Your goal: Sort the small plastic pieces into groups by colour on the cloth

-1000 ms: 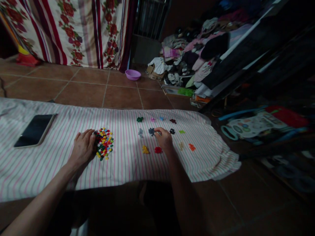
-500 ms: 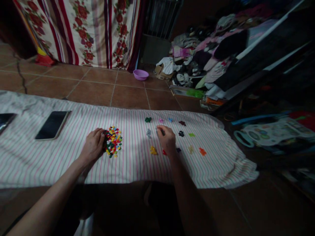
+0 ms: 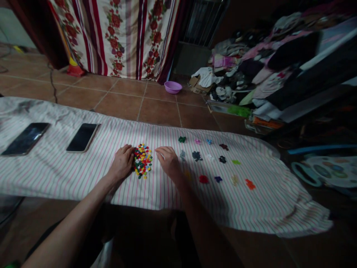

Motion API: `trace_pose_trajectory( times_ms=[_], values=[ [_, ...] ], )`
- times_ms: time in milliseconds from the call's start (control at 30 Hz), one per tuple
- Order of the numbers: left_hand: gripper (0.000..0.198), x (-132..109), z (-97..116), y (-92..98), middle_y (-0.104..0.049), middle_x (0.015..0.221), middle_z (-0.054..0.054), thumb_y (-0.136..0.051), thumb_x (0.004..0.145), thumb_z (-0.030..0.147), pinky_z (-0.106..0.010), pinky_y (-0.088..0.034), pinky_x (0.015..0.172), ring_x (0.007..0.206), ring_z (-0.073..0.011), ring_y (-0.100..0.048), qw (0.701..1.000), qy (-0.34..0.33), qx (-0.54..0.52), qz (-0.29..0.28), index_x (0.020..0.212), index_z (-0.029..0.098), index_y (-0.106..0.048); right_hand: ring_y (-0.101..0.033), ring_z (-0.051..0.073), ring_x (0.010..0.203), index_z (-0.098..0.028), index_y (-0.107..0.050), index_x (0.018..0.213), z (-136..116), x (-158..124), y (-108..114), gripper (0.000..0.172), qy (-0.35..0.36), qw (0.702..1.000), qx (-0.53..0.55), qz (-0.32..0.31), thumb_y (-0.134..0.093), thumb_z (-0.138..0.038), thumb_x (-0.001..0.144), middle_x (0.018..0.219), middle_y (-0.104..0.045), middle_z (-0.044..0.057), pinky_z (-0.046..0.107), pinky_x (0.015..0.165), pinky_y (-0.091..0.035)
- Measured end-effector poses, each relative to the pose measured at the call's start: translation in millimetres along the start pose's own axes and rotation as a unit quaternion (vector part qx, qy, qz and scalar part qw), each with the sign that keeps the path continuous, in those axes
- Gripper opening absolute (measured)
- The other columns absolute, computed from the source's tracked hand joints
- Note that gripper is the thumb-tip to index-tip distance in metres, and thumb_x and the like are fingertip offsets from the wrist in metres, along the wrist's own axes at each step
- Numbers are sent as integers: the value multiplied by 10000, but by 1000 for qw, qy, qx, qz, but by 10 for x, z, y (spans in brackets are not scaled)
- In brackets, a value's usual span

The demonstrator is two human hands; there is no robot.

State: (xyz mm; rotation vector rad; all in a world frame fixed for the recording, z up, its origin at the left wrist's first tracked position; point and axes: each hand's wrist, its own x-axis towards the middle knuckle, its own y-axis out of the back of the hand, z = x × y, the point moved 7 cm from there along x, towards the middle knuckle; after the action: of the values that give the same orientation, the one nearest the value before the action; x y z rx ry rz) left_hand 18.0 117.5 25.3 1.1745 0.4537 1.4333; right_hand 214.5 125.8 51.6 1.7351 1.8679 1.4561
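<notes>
Cloth: white, pink and grey stripes. Piece pile, left: red, yellow, dark green, white mixed. Far clusters, right: dark green, pink, light blue, dark brown. Middle clusters: light grey, dark grey, white, black, lime. Near clusters: yellow, red, dark blue, beige, orange. Curtain: cream, maroon stripes, red roses.

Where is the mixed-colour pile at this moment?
In the head view, the mixed pile lies left of centre on the striped cloth, between the left hand and the right hand.
</notes>
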Motion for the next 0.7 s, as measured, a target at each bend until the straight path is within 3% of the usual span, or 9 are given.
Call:
trace_pose_trajectory(
  times_ms=[333,700],
  values=[
    [344,-8,-12,55,-587,1187,-165,-319,923,219,-442,-465,1019,1140,-239,-555,1000,-5,-15,17,1089,126,-605,-444,228,1194,-238,-654,1175,-423,158,-434,312,47,998,-19,-49,-460,-200,933,1235,-631,35,399,1029,-381],
    [286,-57,22,98,-594,1193,-159,-395,878,145,-469,-462,1024,1177,-260,-536,1000,-24,15,12,1046,134,-626,-426,238,1120,-251,-693,1055,-549,350,-668,236,-31,996,-47,-64,-487,-258,939,1072,-669,55,401,967,-357]
  ],
)
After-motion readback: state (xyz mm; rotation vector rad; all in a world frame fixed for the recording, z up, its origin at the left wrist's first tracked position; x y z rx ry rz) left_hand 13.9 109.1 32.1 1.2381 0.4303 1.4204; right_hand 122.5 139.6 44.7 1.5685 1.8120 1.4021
